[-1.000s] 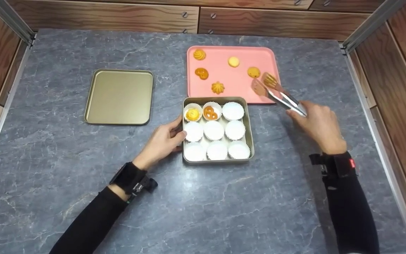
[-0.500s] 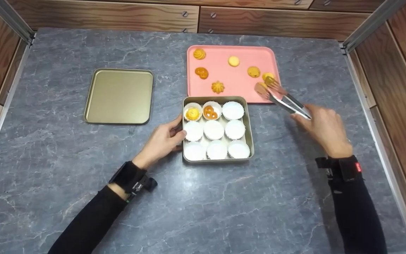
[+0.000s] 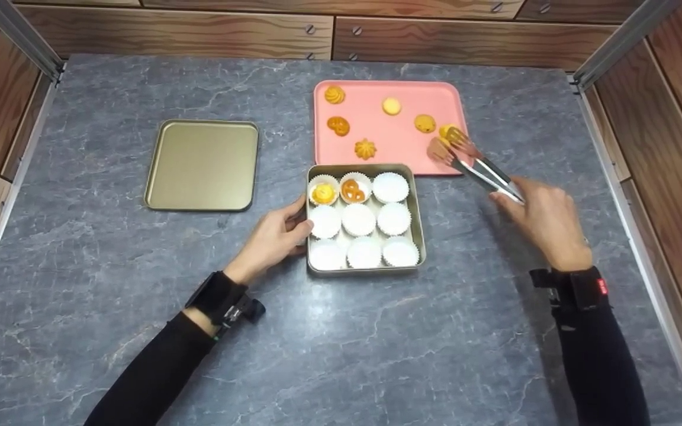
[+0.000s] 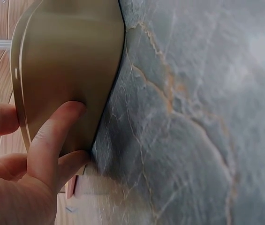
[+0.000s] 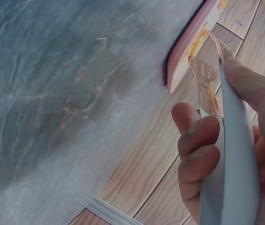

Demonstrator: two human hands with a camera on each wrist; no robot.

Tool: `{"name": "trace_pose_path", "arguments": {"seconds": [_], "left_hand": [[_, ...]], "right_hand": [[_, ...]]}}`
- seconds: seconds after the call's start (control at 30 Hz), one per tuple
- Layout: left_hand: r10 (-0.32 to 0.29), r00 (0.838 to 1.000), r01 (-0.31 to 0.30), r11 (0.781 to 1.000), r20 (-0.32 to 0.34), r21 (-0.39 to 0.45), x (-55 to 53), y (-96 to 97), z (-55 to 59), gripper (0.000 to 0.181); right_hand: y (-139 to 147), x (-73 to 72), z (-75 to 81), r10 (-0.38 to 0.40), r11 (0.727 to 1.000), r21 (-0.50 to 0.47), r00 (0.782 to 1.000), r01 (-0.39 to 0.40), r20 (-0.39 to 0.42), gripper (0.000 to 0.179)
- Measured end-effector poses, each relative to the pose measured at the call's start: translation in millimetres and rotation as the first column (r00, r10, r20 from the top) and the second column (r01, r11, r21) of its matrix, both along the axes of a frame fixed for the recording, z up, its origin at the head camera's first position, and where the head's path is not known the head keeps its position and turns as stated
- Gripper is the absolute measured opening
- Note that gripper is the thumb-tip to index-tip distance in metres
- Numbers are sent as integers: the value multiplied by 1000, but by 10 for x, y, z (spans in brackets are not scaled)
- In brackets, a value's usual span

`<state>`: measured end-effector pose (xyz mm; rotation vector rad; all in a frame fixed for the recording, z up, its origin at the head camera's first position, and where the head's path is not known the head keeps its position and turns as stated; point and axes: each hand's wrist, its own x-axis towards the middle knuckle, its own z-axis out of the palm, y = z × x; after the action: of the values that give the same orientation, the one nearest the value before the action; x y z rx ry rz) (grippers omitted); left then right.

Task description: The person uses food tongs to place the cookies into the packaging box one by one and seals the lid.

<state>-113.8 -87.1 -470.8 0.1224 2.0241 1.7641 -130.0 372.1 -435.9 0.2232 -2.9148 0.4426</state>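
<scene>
Wrapped round the tongs (image 3: 482,176) in the head view, the right hand (image 3: 545,225) is gripping tight, and the two tips are standing a little apart. They are reaching over the right side of the pink tray (image 3: 397,133). A yellow cookie (image 3: 445,129) is peeping out beside them; one second ago the tips were covering more of it, and now the hand is sitting lower and farther right. The tips are hiding part of the cookie, so I cannot tell if they are pinching it. The left hand (image 3: 270,236) is holding the tin (image 3: 417,213) by its left side, same as before. White paper cups (image 3: 359,219) are sitting inside.

In the left wrist view, fingers are pressing on the tin's outside wall. Its top end is getting cut off.

In the right wrist view, fingers are curling round the tongs. The tray is running out of sight, and the cookie is looking blurry.
</scene>
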Motion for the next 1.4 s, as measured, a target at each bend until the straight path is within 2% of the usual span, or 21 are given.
{"name": "trace_pose_path", "arguments": {"seconds": [0.17,0.4,0.7,0.9,1.13,1.4], "left_hand": [[4,1000,-4,1000,26,0,21,-3,-33,69],[19,999,-19,1000,48,-6,-11,35,-43,68],[16,999,-16,1000,35,0,-15,30,-25,68],[15,1000,-15,1000,22,-11,-12,21,-5,68],[10,1000,-11,999,-2,-32,-9,12,13,68],[7,1000,-7,1000,-5,2,-7,9,-10,67]], "right_hand": [[-42,63,63,18,1000,-18,1000,-18,-2,39],[-98,159,186,45,998,-43,997,-48,-69,38],[-253,302,335,94,994,-34,986,-100,-139,42],[-372,382,382,152,986,-39,976,-159,-155,44],[-488,444,391,236,971,7,961,-238,-146,43],[-564,458,420,268,961,103,955,-256,-127,38]]}}
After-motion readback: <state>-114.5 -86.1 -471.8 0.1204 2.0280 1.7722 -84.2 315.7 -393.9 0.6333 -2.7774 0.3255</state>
